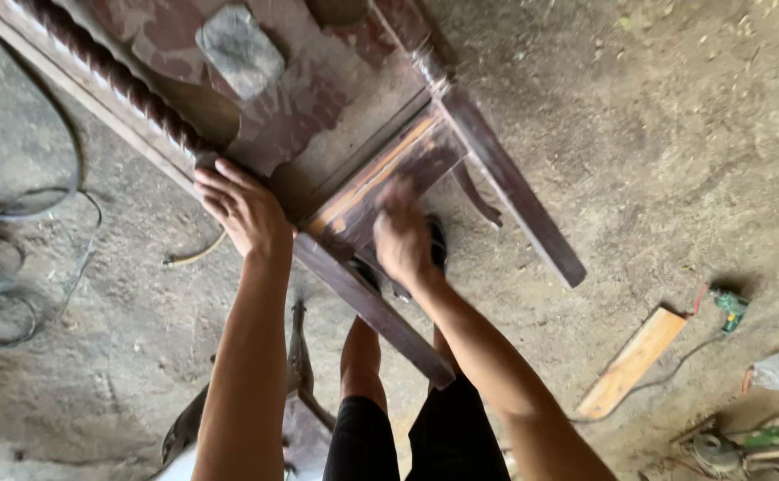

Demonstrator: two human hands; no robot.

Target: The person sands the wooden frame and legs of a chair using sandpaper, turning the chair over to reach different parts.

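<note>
A dark red-brown wooden furniture frame (496, 169) lies tilted on the dirt floor, its finish partly worn to bare wood. My left hand (243, 209) rests flat on the frame's edge, beside a twisted rope-like carved rail (113, 76). My right hand (405, 233) is blurred and pressed against a worn cross rail (381, 174); whether it holds anything I cannot tell. A grey folded sheet, like sandpaper (240, 49), lies on the frame's panel farther up. My legs in black shorts stand below the frame.
Cables (16, 205) coil on the floor at the left. A light wooden board (632, 361) and a green power tool (730, 307) lie at the right, with clutter in the lower right corner. Another dark carved piece (299, 356) sits near my legs.
</note>
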